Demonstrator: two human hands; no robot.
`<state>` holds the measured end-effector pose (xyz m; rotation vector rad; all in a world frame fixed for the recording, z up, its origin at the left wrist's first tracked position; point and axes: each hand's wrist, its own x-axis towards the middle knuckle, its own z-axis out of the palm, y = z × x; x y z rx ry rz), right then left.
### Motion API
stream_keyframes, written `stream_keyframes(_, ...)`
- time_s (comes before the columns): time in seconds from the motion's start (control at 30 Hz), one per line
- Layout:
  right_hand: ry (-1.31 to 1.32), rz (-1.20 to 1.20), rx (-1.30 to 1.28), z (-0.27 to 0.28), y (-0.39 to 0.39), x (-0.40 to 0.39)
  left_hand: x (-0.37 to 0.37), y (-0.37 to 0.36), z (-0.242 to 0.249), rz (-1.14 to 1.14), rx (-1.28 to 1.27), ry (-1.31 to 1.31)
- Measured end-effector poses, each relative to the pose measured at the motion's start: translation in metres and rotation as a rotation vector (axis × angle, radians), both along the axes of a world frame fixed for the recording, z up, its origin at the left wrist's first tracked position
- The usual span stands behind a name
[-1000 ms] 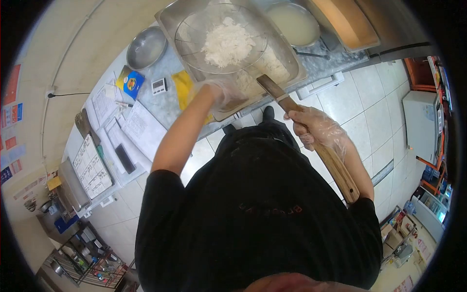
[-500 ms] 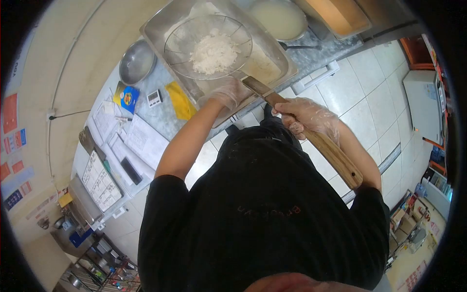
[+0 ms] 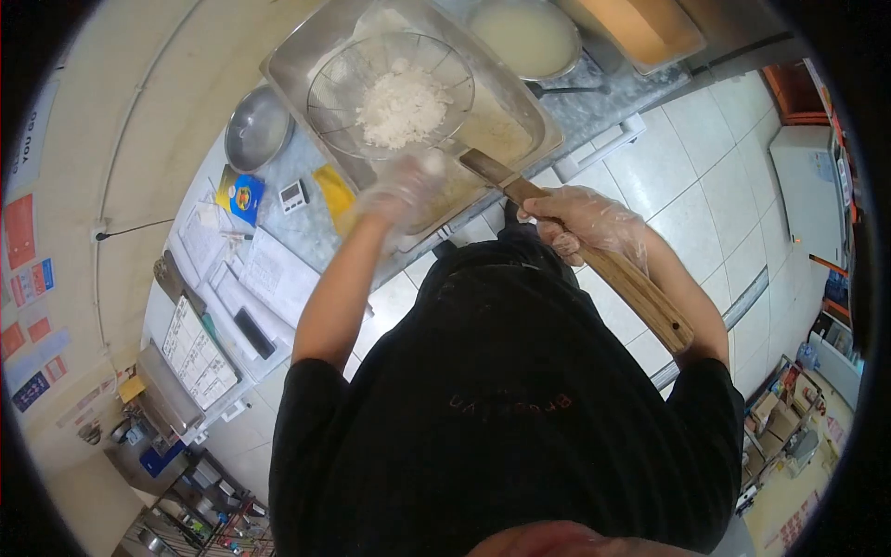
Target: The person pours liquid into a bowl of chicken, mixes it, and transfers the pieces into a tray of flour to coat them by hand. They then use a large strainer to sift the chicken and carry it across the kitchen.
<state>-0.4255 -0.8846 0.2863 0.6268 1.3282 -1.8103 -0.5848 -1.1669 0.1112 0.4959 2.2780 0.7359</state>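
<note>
My right hand [image 3: 589, 223], in a clear plastic glove, is wrapped round the long wooden handle [image 3: 640, 297] of a wire strainer [image 3: 325, 116]. White, floury pieces [image 3: 402, 107] are heaped in the strainer's bowl, which is over a deep metal tray [image 3: 543, 139] with pale powder in it. My left hand [image 3: 401, 193], gloved too, is near the strainer's rim on the side closest to me, above the tray's near edge. Motion smears its fingers, so I cannot make out how they are held.
Behind the tray stands a metal bowl of cloudy liquid [image 3: 524, 42]. An empty-looking metal bowl [image 3: 258, 130], a blue-and-yellow packet [image 3: 243, 193], a white timer [image 3: 293, 196], a yellow cloth [image 3: 332, 195], papers [image 3: 283, 269] and a phone [image 3: 253, 332] lie to the left.
My left hand has moved left, away from the strainer's handle end, and is now blurred. My right hand keeps its grip on the handle, with the strainer almost unmoved.
</note>
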Motion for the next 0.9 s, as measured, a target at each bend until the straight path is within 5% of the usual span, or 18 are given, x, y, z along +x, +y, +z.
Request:
stream_keyframes(0.07, -0.026, -0.019, -0.021, 0.002, -0.002, 0.0, 0.004, 0.022, 0.131, 0.315, -0.012, -0.208)
stream_keyframes(0.13, -0.046, -0.026, -0.033, 0.001, -0.002, -0.001, -0.013, 0.017, 0.138, 0.568, 0.131, -0.061)
stream_keyframes(0.27, -0.058, 0.005, 0.028, 0.002, 0.001, -0.005, -0.021, 0.008, 0.149, 0.411, 0.191, -0.1)
stream_keyframes(0.37, -0.057, 0.015, 0.024, 0.002, 0.003, -0.005, 0.003, -0.001, 0.137, 0.437, 0.343, 0.135)
stream_keyframes(0.43, -0.045, 0.029, 0.014, 0.002, 0.002, -0.002, 0.007, -0.005, 0.139, -0.052, -0.056, -0.094)
stream_keyframes(0.47, -0.053, 0.016, 0.012, 0.004, 0.001, -0.002, 0.011, -0.005, 0.121, -0.057, -0.057, -0.1)
stream_keyframes(0.53, -0.055, -0.005, 0.016, 0.002, 0.002, -0.004, 0.016, 0.007, 0.069, -0.41, -0.318, 0.101)
stream_keyframes(0.9, 0.085, 0.17, 0.021, -0.018, 0.015, -0.007, -0.006, 0.114, 0.046, -0.738, -0.33, 0.326)
